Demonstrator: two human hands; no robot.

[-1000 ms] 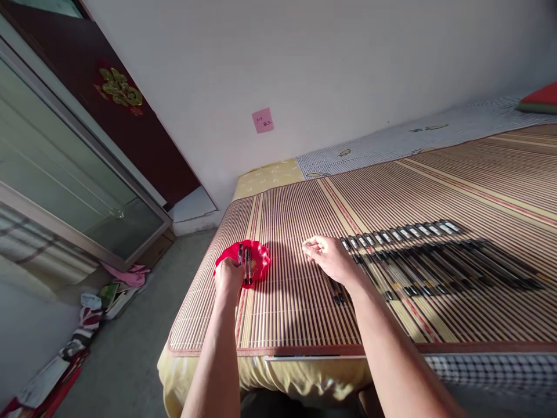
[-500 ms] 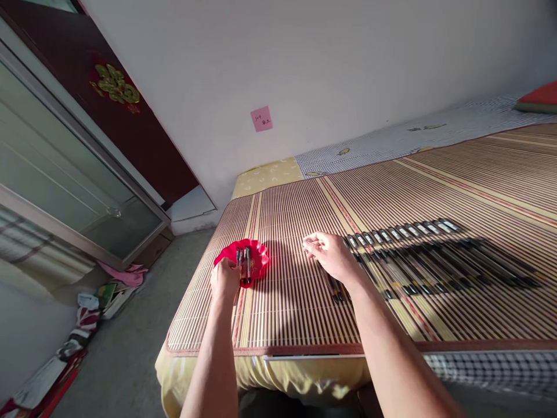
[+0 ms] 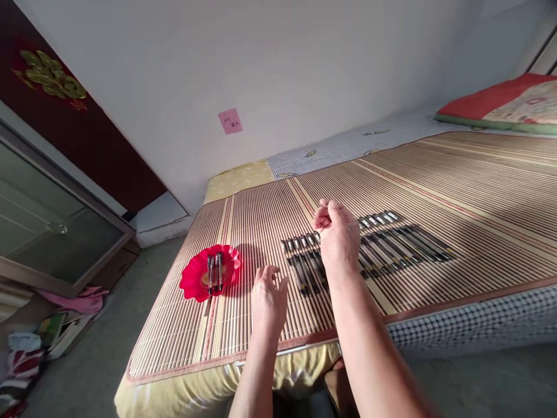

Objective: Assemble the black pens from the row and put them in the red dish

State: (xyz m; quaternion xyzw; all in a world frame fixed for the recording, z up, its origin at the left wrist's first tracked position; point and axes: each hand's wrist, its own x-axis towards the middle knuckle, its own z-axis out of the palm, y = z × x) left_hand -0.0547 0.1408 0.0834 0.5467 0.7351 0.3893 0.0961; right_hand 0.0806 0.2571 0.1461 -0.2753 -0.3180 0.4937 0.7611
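Note:
On a striped bamboo mat (image 3: pixel 256 220), a red scalloped plate (image 3: pixel 191 281) holds several black-capped pens (image 3: pixel 215 271). My left hand (image 3: pixel 268 299) is just right of the plate, above the mat, its fingers apart and nothing in them. My right hand (image 3: pixel 340 235) hovers over a row of pens, its fingers curled in; whether they hold anything is hidden. Behind and on both sides of it lie many black pens (image 3: pixel 400 247) side by side, with a line of caps (image 3: pixel 378 218) at their far ends. The hand and forearm cover the middle of the row.
The mat lies on a bed with yellow and checked sheets (image 3: pixel 435 316). A pink note (image 3: pixel 230 121) is stuck to the white wall. A folded red quilt (image 3: pixel 487 101) is at the far right. Cloths and papers (image 3: pixel 65 328) lie on the floor at left, beside a glass door (image 3: pixel 47 220).
My left hand has let go at the plate and moved right, towards the pens. My right hand has moved right and up, over the row. The view has turned right.

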